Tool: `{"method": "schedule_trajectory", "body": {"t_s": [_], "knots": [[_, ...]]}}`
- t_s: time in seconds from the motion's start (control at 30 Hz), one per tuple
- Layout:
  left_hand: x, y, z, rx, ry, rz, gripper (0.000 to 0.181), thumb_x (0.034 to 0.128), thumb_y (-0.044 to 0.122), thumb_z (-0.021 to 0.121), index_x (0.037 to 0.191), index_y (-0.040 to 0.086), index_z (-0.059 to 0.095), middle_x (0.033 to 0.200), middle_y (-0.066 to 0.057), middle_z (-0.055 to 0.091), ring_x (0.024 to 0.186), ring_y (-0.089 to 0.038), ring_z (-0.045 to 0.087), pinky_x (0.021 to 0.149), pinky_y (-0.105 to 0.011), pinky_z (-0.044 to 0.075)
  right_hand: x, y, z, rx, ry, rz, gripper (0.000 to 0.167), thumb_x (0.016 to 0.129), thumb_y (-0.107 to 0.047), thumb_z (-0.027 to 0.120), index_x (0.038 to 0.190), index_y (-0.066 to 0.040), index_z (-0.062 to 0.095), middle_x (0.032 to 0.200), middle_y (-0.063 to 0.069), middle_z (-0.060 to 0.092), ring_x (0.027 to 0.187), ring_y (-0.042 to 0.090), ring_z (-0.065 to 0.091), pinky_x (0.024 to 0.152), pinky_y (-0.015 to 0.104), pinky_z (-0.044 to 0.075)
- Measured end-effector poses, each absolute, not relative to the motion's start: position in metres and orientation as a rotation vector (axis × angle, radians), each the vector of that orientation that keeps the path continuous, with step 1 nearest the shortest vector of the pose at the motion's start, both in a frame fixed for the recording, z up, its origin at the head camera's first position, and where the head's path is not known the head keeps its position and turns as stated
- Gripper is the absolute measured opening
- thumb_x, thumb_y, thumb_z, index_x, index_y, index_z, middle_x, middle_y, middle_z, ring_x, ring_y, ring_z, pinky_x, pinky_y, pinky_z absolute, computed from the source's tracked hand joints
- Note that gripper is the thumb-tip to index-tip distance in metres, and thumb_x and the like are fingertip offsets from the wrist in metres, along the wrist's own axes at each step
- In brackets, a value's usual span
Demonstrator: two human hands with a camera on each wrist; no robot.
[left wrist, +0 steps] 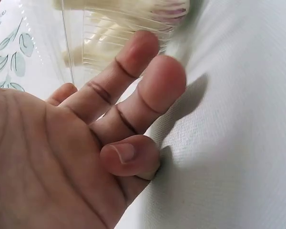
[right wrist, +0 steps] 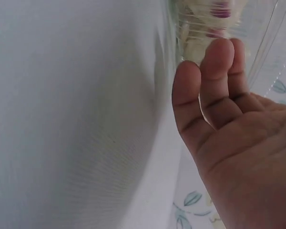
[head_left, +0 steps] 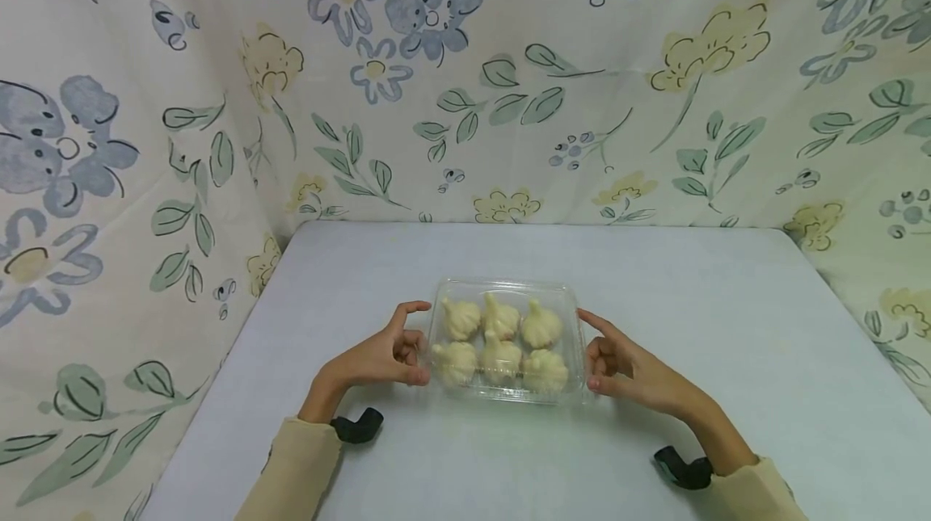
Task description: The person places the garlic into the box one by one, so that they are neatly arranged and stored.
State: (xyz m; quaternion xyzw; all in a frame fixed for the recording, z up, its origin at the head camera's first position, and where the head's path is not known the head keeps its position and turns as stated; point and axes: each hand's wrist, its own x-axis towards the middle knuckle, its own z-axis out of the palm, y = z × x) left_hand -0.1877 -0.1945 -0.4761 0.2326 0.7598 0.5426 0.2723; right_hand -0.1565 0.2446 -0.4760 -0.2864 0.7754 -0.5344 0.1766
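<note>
A clear plastic clamshell box (head_left: 509, 397) stands on the table with several pale garlic bulbs (head_left: 541, 325) inside, set in two rows. Its lid looks closed. At the box's left side is my left hand (head_left: 381, 355), index finger and thumb stretched toward the edge and the other fingers loosely bent. My right hand (head_left: 640, 367) mirrors it at the right side. Both wrist views show relaxed fingers close beside the plastic, not curled round it; the bulbs (right wrist: 214, 14) show through the ribbed wall. Whether the fingertips touch the box I cannot tell.
A white-covered table (head_left: 509, 464) spreads around the box. Behind it and along both sides hangs a floral curtain (head_left: 509, 117). Black wrist straps (head_left: 358, 426) stick out near both sleeves.
</note>
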Motion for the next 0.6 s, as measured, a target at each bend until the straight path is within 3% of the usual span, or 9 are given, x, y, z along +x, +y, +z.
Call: {"method": "schedule_trajectory", "body": {"t_s": [0.13, 0.27, 0.33, 0.43, 0.6], "knots": [[-0.1871, -0.1937, -0.4758, 0.617, 2.026, 1.441, 0.116, 0.0842, 0.029, 0.085, 0.161, 0.023, -0.002, 0.082, -0.004, 0.059, 0.061, -0.031, 0.062, 0.060, -0.028, 0.047, -0.1539, 0.2428, -0.4751, -0.810, 2.109, -1.478, 0.104, 0.094, -0.003, 0.068, 0.165, -0.022, -0.007, 0.094, 0.008, 0.060, 0.075, 0.015, 0.061, 0.068, 0.031, 0.052], [-0.1868, -0.1918, -0.4756, 0.610, 2.006, 1.440, 0.120, 0.0849, 0.023, 0.084, 0.162, 0.024, -0.008, 0.076, -0.006, 0.061, 0.063, -0.042, 0.064, 0.062, -0.029, 0.048, -0.1514, 0.2387, -0.4734, -0.753, 2.045, -1.445, 0.115, 0.094, -0.005, 0.069, 0.161, -0.030, -0.021, 0.101, 0.015, 0.066, 0.077, 0.014, 0.065, 0.069, 0.031, 0.055], [-0.1868, -0.1909, -0.4754, 0.613, 1.998, 1.446, 0.121, 0.0852, 0.021, 0.084, 0.162, 0.025, -0.010, 0.074, -0.007, 0.063, 0.065, -0.042, 0.066, 0.064, -0.029, 0.048, -0.1511, 0.2376, -0.4725, -0.731, 2.004, -1.451, 0.116, 0.095, -0.005, 0.068, 0.159, -0.032, -0.026, 0.106, 0.021, 0.067, 0.079, 0.016, 0.067, 0.071, 0.034, 0.057], [-0.1869, -0.1898, -0.4759, 0.626, 1.985, 1.459, 0.120, 0.0875, 0.020, 0.082, 0.162, 0.024, -0.013, 0.074, -0.007, 0.067, 0.067, -0.037, 0.066, 0.066, -0.028, 0.047, -0.1524, 0.2370, -0.4719, -0.707, 1.956, -1.481, 0.116, 0.097, -0.007, 0.067, 0.158, -0.035, -0.028, 0.101, 0.021, 0.067, 0.078, 0.017, 0.067, 0.070, 0.036, 0.057], [-0.1880, -0.1881, -0.4797, 0.655, 1.963, 1.501, 0.116, 0.0921, 0.017, 0.076, 0.162, 0.026, -0.016, 0.073, -0.008, 0.069, 0.069, -0.038, 0.065, 0.065, -0.028, 0.046, -0.1556, 0.2376, -0.4731, -0.730, 1.959, -1.537, 0.111, 0.099, -0.007, 0.064, 0.159, -0.034, -0.025, 0.085, 0.008, 0.061, 0.070, 0.027, 0.061, 0.065, 0.038, 0.053]]}}
